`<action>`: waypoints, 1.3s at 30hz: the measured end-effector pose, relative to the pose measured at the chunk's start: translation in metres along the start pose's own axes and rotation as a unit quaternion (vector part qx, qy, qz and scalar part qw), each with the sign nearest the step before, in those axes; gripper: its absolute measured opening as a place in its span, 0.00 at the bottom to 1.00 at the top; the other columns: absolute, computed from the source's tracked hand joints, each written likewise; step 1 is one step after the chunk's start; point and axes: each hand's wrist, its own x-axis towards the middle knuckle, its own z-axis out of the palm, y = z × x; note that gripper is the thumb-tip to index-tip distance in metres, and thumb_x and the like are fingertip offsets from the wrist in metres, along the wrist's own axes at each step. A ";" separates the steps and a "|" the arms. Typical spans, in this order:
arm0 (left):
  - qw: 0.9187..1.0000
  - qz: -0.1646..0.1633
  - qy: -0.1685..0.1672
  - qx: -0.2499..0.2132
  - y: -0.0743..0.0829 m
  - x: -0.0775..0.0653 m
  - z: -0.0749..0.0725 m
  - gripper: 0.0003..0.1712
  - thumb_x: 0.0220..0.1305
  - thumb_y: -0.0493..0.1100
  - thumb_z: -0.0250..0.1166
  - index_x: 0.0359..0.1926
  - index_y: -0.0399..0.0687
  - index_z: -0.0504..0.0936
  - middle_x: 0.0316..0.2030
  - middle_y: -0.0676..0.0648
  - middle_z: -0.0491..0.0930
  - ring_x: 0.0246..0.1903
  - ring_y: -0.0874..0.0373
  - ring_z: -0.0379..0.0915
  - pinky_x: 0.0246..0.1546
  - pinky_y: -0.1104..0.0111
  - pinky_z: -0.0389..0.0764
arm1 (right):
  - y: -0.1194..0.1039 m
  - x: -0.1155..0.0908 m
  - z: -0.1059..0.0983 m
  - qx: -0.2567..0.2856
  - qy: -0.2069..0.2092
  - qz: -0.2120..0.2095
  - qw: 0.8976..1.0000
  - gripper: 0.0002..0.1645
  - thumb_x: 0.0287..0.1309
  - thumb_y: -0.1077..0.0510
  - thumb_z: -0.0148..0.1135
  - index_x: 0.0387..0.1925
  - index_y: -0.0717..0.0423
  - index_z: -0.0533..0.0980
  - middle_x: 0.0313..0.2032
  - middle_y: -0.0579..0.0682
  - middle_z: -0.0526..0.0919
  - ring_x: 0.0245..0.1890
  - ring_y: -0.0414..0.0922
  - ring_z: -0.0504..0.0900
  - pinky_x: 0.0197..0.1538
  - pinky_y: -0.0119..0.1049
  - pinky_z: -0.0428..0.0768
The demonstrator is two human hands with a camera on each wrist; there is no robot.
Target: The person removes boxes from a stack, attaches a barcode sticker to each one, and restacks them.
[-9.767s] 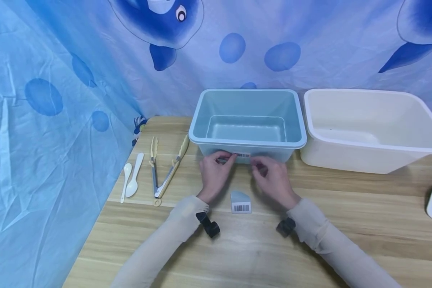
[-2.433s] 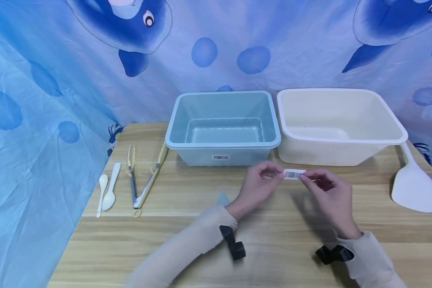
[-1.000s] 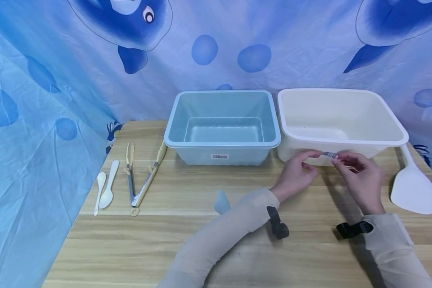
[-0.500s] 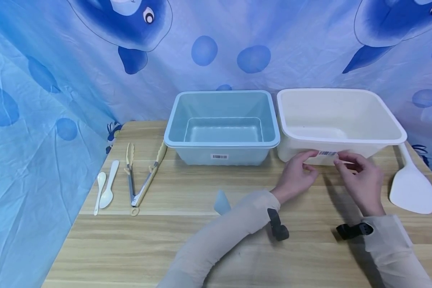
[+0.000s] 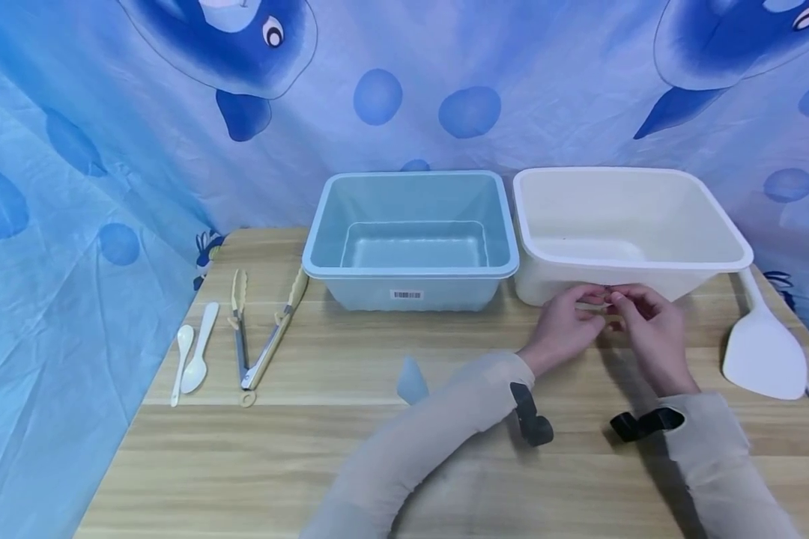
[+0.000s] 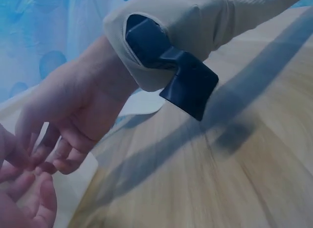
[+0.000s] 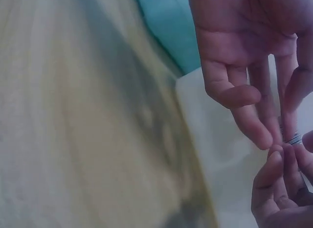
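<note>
Both hands are at the front wall of the white plastic basin (image 5: 647, 268), just under its rim. The left hand (image 5: 563, 329) and right hand (image 5: 652, 337) come together there, fingertips almost meeting. Beneath them lies a barcode label, hidden in the head view; only a striped corner of the barcode label (image 7: 295, 138) peeks out in the right wrist view. There the left hand (image 7: 249, 47) reaches with loosely bent fingers, and the right hand (image 7: 281, 201) presses from below. In the left wrist view, the right hand (image 6: 83, 101) faces the left hand's fingers (image 6: 41, 203).
A light blue bin (image 5: 411, 273) carrying its own barcode label (image 5: 407, 295) stands to the left. Tongs (image 5: 270, 344) and two white spoons (image 5: 194, 372) lie farther left. A white spatula (image 5: 765, 355) lies right. A pale blue paper scrap (image 5: 413, 380) sits beside the left sleeve.
Earlier both hands pinched the label in the air, then brought it to the white basin's front wall. Since half a second ago the fingertips have slid together over the label, covering it.
</note>
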 end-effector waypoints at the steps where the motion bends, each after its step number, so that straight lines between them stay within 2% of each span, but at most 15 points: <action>1: 1.000 -0.010 0.002 0.001 0.000 0.000 0.000 0.25 0.58 0.32 0.63 0.57 0.50 0.77 0.49 0.53 0.81 0.38 0.69 0.79 0.38 0.84 0.76 | 0.001 0.000 0.001 0.005 -0.004 0.007 1.000 0.04 0.65 0.63 0.58 0.39 0.57 0.78 0.32 0.40 0.83 0.29 0.32 0.82 0.26 0.23 0.81; 3: 1.000 -0.023 0.004 0.001 -0.001 0.001 0.000 0.25 0.57 0.32 0.64 0.57 0.51 0.77 0.48 0.53 0.81 0.37 0.69 0.79 0.38 0.84 0.76 | 0.003 0.000 0.003 0.011 -0.003 0.017 1.000 0.03 0.64 0.63 0.58 0.38 0.56 0.78 0.32 0.40 0.83 0.28 0.33 0.82 0.26 0.24 0.81; 9: 1.000 -0.006 -0.010 -0.006 0.004 0.003 0.001 0.26 0.57 0.31 0.63 0.58 0.51 0.77 0.47 0.53 0.80 0.38 0.69 0.78 0.38 0.84 0.76 | 0.002 0.001 0.001 0.021 -0.003 -0.005 1.000 0.04 0.65 0.62 0.58 0.38 0.57 0.78 0.31 0.41 0.83 0.30 0.32 0.82 0.26 0.23 0.80; 13: 1.000 -0.020 -0.001 0.013 0.002 0.004 0.001 0.26 0.57 0.32 0.64 0.57 0.51 0.77 0.45 0.53 0.80 0.37 0.69 0.78 0.37 0.84 0.76 | 0.002 0.002 0.002 0.005 -0.009 0.004 1.000 0.03 0.65 0.63 0.57 0.37 0.56 0.77 0.31 0.40 0.82 0.29 0.32 0.82 0.26 0.23 0.80; 19: 0.999 -0.033 0.005 0.035 -0.008 0.003 -0.001 0.26 0.56 0.33 0.64 0.57 0.52 0.78 0.44 0.53 0.81 0.38 0.69 0.77 0.38 0.84 0.75 | 0.005 0.001 0.004 -0.031 -0.018 0.021 0.999 0.04 0.66 0.62 0.55 0.40 0.57 0.76 0.33 0.39 0.81 0.30 0.32 0.81 0.27 0.24 0.81; 24: 1.000 -0.009 -0.015 0.024 -0.006 -0.006 -0.011 0.26 0.56 0.32 0.63 0.58 0.52 0.77 0.50 0.54 0.80 0.40 0.69 0.76 0.40 0.83 0.76 | -0.001 -0.005 0.004 -0.097 -0.037 0.001 0.995 0.07 0.68 0.60 0.54 0.43 0.57 0.76 0.33 0.38 0.81 0.32 0.32 0.79 0.29 0.23 0.80; 29: 0.999 0.032 -0.035 0.025 0.009 -0.026 -0.033 0.26 0.58 0.31 0.62 0.58 0.50 0.76 0.50 0.51 0.80 0.40 0.69 0.78 0.40 0.84 0.76 | -0.019 -0.014 0.008 -0.165 -0.068 -0.079 0.981 0.09 0.67 0.63 0.54 0.45 0.63 0.76 0.30 0.35 0.82 0.28 0.33 0.79 0.27 0.24 0.79; 32: 0.997 0.057 -0.039 0.021 0.019 -0.038 -0.052 0.27 0.58 0.29 0.61 0.59 0.47 0.75 0.49 0.46 0.81 0.39 0.68 0.78 0.39 0.83 0.78 | -0.038 -0.020 0.013 -0.173 -0.093 -0.137 0.971 0.09 0.65 0.67 0.54 0.46 0.68 0.75 0.30 0.37 0.84 0.28 0.33 0.81 0.25 0.25 0.78; 36: 0.994 0.098 -0.039 0.012 0.035 -0.054 -0.089 0.28 0.58 0.27 0.60 0.61 0.43 0.72 0.47 0.42 0.79 0.41 0.63 0.78 0.37 0.80 0.79 | -0.068 -0.024 0.018 -0.185 -0.117 -0.197 0.956 0.12 0.64 0.70 0.55 0.49 0.67 0.75 0.36 0.39 0.85 0.31 0.31 0.82 0.27 0.23 0.78; 39: 0.988 0.145 -0.015 0.043 0.046 -0.064 -0.123 0.28 0.57 0.30 0.62 0.61 0.42 0.72 0.46 0.42 0.79 0.45 0.57 0.78 0.40 0.75 0.80 | -0.088 -0.020 0.016 -0.211 -0.107 -0.241 0.941 0.18 0.61 0.72 0.57 0.52 0.65 0.76 0.41 0.37 0.84 0.34 0.30 0.82 0.31 0.18 0.78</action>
